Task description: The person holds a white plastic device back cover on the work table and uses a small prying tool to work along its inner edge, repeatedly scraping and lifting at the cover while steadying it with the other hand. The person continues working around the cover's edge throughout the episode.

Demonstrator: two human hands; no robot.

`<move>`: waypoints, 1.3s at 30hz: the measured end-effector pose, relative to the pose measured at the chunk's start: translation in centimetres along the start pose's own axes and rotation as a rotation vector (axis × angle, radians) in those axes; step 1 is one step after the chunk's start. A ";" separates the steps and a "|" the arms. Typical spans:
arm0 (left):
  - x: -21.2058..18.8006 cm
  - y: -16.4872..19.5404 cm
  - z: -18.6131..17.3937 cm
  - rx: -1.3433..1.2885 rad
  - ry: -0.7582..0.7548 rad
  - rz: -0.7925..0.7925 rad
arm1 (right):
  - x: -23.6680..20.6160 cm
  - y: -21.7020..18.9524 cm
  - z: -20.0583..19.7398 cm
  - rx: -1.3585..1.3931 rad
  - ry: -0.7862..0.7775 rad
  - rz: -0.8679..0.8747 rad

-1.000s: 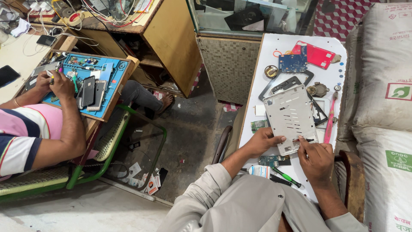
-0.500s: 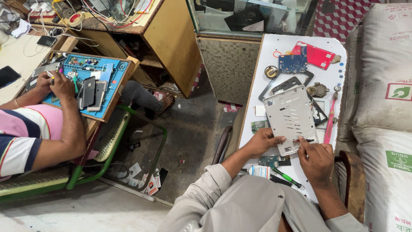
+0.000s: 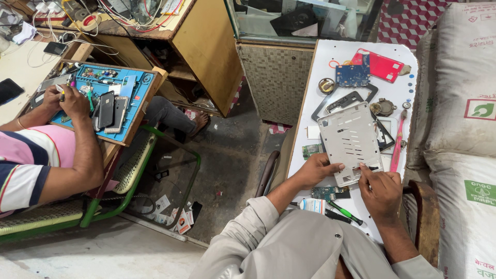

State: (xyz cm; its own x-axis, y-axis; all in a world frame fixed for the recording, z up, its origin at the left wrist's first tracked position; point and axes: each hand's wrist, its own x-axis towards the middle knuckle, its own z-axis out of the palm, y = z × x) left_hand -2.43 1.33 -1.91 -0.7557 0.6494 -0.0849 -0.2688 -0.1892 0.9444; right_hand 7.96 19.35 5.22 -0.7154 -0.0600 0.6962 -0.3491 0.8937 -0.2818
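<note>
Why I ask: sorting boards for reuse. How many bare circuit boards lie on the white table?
3: a blue circuit board near the far end beside the red panel, a green board at the table's left edge, and another green one nearest the person. More may be hidden under the grey frame.

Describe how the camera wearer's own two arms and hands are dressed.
Both arms wear long sleeves of a plain light grey-beige shirt, loose and creased. The left sleeve is pushed up toward the elbow, leaving the forearm bare; the right sleeve covers only the part nearest the camera. The left hand and right hand are bare: no gloves, no watch or rings visible.
</note>
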 end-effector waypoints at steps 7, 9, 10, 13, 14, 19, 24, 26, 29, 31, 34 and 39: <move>0.0 0.0 0.0 0.009 0.002 -0.007 | 0.0 0.0 0.0 0.001 0.002 0.001; 0.0 0.0 0.0 0.010 0.002 -0.005 | 0.0 0.0 0.0 0.005 0.001 0.003; 0.0 0.0 0.0 0.011 0.002 -0.005 | 0.0 0.0 0.0 0.003 0.001 0.004; 0.0 0.0 0.0 -0.006 -0.006 0.001 | 0.1 -0.1 -0.1 0.002 -0.001 0.007; 0.0 0.0 0.0 -0.003 -0.005 -0.001 | 0.1 -0.1 -0.1 0.005 -0.002 0.008; 0.1 0.0 -0.1 0.015 0.001 -0.007 | 0.1 -0.1 0.0 0.004 0.008 0.002; 0.0 -0.1 -0.1 0.001 -0.002 0.001 | 0.0 -0.1 0.0 -0.005 0.004 0.002; -0.1 0.0 -0.1 -0.004 -0.005 0.002 | 0.0 -0.1 0.0 -0.005 0.004 0.000; -0.1 0.2 0.0 0.012 -0.004 0.005 | 0.0 -0.1 -0.1 0.002 0.003 0.002; -0.1 0.3 0.0 0.000 -0.008 0.010 | 0.1 -0.2 -0.1 0.009 0.003 0.006; -0.2 0.4 0.0 0.007 -0.005 0.001 | 0.1 -0.2 -0.1 0.022 0.006 0.031; -0.2 0.3 0.0 0.018 0.004 -0.005 | 0.3 -0.3 -0.1 0.022 0.020 -0.001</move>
State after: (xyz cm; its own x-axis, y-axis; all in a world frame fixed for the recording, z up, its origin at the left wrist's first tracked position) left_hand -2.41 1.15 -1.59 -0.7566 0.6475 -0.0905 -0.2614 -0.1728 0.9496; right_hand 7.91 19.11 5.56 -0.7029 -0.0516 0.7094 -0.3632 0.8836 -0.2956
